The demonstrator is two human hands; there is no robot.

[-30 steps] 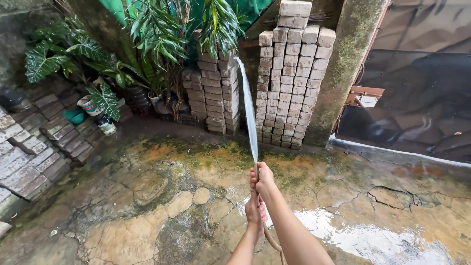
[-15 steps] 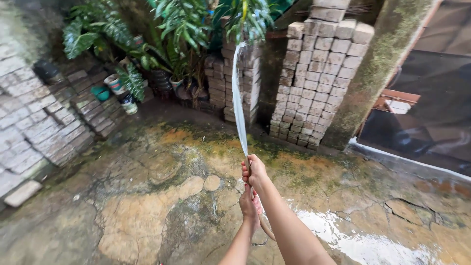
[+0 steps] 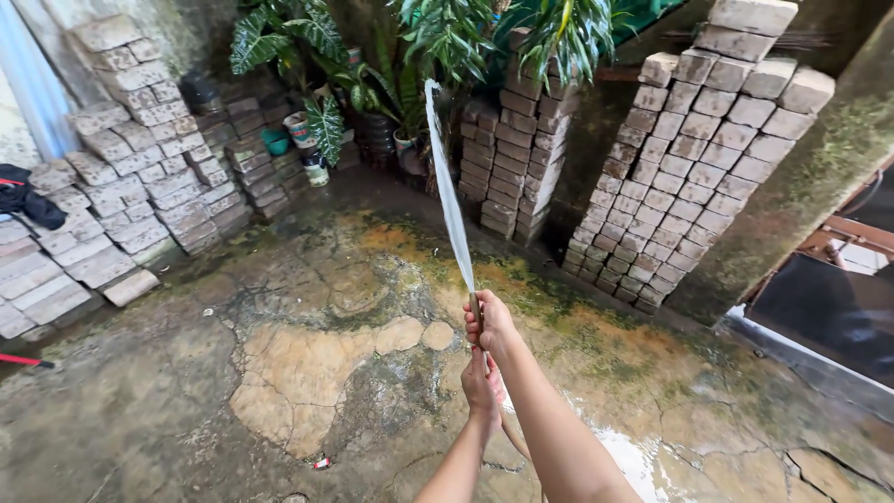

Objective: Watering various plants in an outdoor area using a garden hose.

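Right now, left hand (image 3: 481, 385) wrapped round the hose (image 3: 477, 312) low down | right hand (image 3: 494, 325) clenched at its tip | water jet (image 3: 448, 200) arcing over the cracked, mossy floor (image 3: 307, 373) | landing among potted plants (image 3: 410, 65) between brick stacks (image 3: 694, 158).

Counts, head view: two hands, left hand (image 3: 481, 387) and right hand (image 3: 492, 321), lower centre. One hose (image 3: 476, 307), one water jet (image 3: 447, 191). Three brick stacks: upper left (image 3: 140, 177), centre top (image 3: 512, 158), upper right (image 3: 708, 158). Three small pots (image 3: 298, 130) at top, left of centre. One dark cloth (image 3: 23, 200), far left.
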